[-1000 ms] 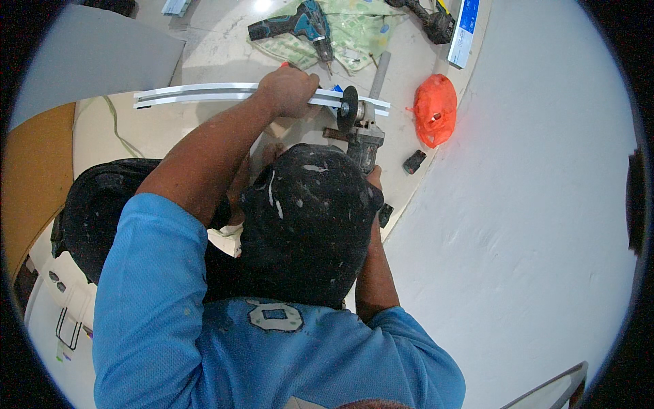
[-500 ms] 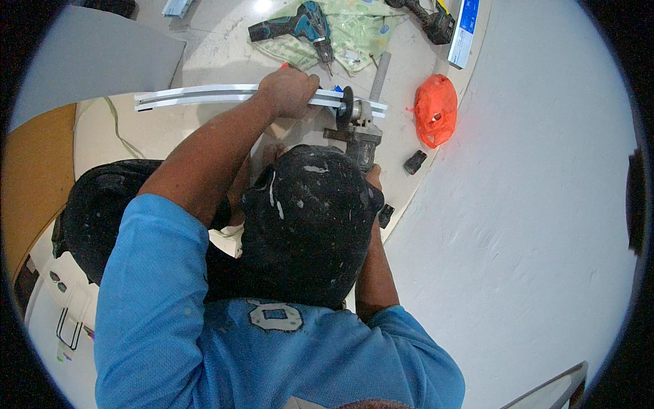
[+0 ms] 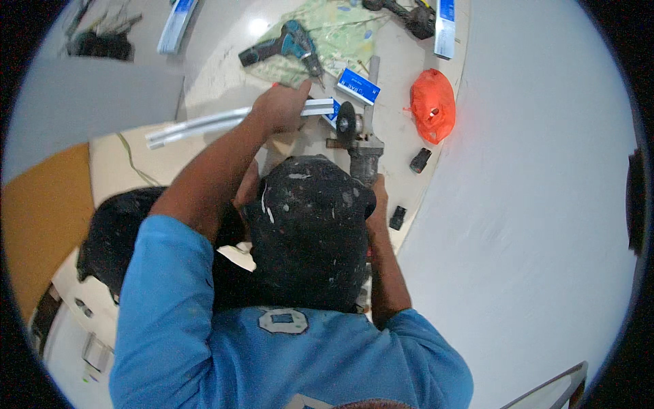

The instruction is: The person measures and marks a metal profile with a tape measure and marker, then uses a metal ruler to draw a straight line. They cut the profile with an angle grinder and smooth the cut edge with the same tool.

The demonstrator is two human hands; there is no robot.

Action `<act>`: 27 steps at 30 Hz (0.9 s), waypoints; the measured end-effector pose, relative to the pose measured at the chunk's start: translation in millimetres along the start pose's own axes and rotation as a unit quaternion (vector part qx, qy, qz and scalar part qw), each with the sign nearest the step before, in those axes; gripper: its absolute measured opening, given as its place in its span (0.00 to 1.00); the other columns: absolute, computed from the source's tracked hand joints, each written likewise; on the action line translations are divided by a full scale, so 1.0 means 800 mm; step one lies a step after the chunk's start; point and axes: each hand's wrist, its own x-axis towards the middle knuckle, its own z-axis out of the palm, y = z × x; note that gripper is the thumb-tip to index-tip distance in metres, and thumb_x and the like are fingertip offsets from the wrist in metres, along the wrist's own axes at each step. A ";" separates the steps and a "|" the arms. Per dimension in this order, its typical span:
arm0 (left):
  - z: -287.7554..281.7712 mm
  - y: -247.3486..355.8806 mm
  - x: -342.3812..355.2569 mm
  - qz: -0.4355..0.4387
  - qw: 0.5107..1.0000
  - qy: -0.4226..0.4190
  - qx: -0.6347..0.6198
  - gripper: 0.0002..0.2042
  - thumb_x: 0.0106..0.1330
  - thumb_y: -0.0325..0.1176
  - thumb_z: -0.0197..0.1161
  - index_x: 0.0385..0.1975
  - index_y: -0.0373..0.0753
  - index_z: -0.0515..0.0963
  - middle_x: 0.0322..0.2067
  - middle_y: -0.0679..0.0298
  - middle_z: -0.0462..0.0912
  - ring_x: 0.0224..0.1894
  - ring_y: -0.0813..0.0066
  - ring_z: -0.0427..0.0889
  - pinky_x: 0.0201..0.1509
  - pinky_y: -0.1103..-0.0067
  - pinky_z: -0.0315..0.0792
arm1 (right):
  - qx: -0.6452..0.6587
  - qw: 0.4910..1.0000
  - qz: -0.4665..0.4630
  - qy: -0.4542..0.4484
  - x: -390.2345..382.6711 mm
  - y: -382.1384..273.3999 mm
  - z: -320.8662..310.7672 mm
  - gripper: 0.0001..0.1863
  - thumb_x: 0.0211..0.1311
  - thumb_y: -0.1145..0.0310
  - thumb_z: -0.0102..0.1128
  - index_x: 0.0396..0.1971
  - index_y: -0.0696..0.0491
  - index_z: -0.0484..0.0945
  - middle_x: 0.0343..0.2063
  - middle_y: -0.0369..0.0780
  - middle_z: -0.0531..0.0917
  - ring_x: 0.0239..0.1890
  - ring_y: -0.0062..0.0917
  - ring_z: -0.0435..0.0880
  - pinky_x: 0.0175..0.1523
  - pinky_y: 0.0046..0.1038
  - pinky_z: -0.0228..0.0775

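Note:
My left hand (image 3: 279, 105) is closed round a long white metal channel (image 3: 197, 126), whose right end sits beside the black disc (image 3: 345, 123) of an angle grinder (image 3: 364, 157). My right hand (image 3: 378, 191), partly hidden by my dark-trousered knee (image 3: 306, 232), grips the grinder's rear body. Whether the disc touches the channel is unclear. A short blue-and-white piece (image 3: 357, 85) lies just above the disc, on the pale work surface (image 3: 112, 150). A teal-and-black drill (image 3: 293, 41) rests on a green patterned cloth (image 3: 340, 34) beyond my left hand.
An orange plastic bag (image 3: 432, 105) and black battery-like blocks (image 3: 420, 160) lie at the right. A second power tool (image 3: 415, 20) and long blue-white packs (image 3: 444, 27) are at the top, with a grey board (image 3: 102, 102) and brown board (image 3: 44, 225) at left.
The channel's right end now stops short of where it reached, and its left end is lower. The short blue-white piece has appeared above the disc. The view has shifted slightly.

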 end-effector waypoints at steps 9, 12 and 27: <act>-0.102 0.004 -0.034 0.069 0.993 -0.014 -0.090 0.29 0.56 0.52 0.82 0.52 0.39 0.89 0.42 0.47 0.93 0.45 0.48 0.93 0.58 0.60 0.83 | 0.155 0.987 0.033 -0.013 -0.012 -0.031 -0.053 0.31 0.52 0.68 0.80 0.55 0.60 0.74 0.33 0.41 0.86 0.30 0.26 0.87 0.36 0.34 0.82; -0.162 0.040 -0.066 0.050 0.993 -0.023 -0.106 0.25 0.57 0.46 0.83 0.51 0.37 0.89 0.42 0.49 0.94 0.44 0.54 0.94 0.56 0.63 0.84 | 0.106 0.993 -0.028 0.050 -0.029 -0.063 -0.072 0.34 0.50 0.65 0.81 0.55 0.57 0.74 0.35 0.47 0.89 0.37 0.39 0.92 0.44 0.42 0.85; -0.293 0.148 -0.241 0.134 0.967 0.124 -0.180 0.22 0.59 0.35 0.83 0.53 0.38 0.88 0.34 0.55 0.94 0.35 0.65 0.93 0.46 0.68 0.84 | -0.003 0.912 -0.315 0.263 -0.109 -0.149 -0.160 0.35 0.50 0.63 0.86 0.55 0.54 0.76 0.39 0.49 0.89 0.40 0.52 0.92 0.44 0.48 0.85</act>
